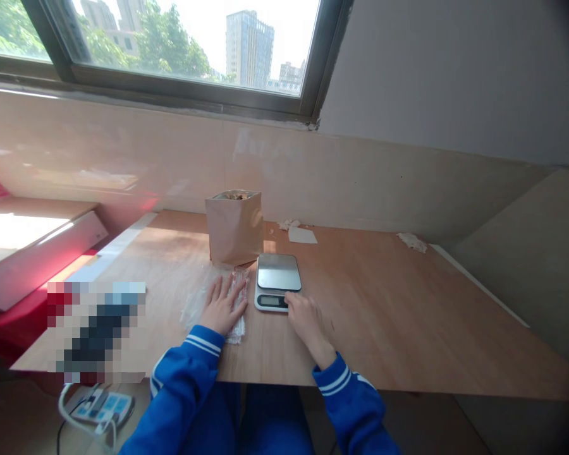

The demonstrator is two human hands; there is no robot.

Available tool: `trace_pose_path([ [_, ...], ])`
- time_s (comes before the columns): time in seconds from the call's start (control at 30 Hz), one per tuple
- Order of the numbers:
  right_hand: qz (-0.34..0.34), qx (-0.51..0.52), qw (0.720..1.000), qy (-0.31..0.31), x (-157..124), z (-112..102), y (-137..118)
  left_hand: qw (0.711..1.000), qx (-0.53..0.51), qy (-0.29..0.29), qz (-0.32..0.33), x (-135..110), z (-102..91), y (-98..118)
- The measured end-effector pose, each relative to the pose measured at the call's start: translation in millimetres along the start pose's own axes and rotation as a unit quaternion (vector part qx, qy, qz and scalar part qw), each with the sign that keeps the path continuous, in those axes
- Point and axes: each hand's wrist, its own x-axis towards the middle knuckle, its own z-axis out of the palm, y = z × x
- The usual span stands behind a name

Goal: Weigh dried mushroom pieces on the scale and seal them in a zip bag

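Observation:
A small kitchen scale with a silver plate and a display on its near edge lies on the table in front of me. My right hand is at the right end of its display panel, fingers curled, a fingertip touching the panel. My left hand lies flat with fingers spread on a pile of clear plastic bags, some with red print, left of the scale. Behind the bags stands an upright brown paper pouch, open at the top with something dark inside that I cannot make out.
The wooden table reaches the wall under a window. A white paper slip and crumpled scraps lie along its back. A blurred-out object is at the left. Below the left edge sits a power strip with cables.

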Motion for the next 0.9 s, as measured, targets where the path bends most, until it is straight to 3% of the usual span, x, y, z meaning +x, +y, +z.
trace_pose_path([
  [0.07, 0.01, 0.088, 0.996, 0.033, 1.5, -7.2, 10.9, 1.0, -0.008, -0.001, 0.002, 0.1, -1.3, -0.8],
  [0.17, 0.069, 0.192, 0.97, 0.133, 2.6, -14.6, 39.7, 1.0, -0.02, 0.001, 0.009, -0.1, -2.8, -2.2],
  [0.3, 0.153, 0.216, 0.936, 0.233, 5.1, -10.5, 90.8, 0.999, -0.033, 0.001, 0.012, -1.2, -4.2, -2.9],
  [0.47, 0.174, 0.156, 0.95, 0.207, 10.4, 4.5, 129.0, 0.999, -0.034, -0.003, 0.022, -1.8, -2.6, -4.2],
  [0.63, 0.186, 0.059, 0.966, 0.168, 13.4, 8.1, 125.3, 0.999, -0.045, 0.0, 0.022, -2.3, -0.4, -5.7],
  [0.77, 0.183, 0.068, 0.966, 0.169, 12.3, 7.7, 124.4, 0.998, -0.061, 0.007, 0.028, -3.2, -0.8, -7.3],
  [0.9, 0.174, 0.095, 0.964, 0.18, 12.0, 8.7, 129.0, 0.997, -0.073, -0.024, 0.022, -0.1, -4.4, -8.9],
])
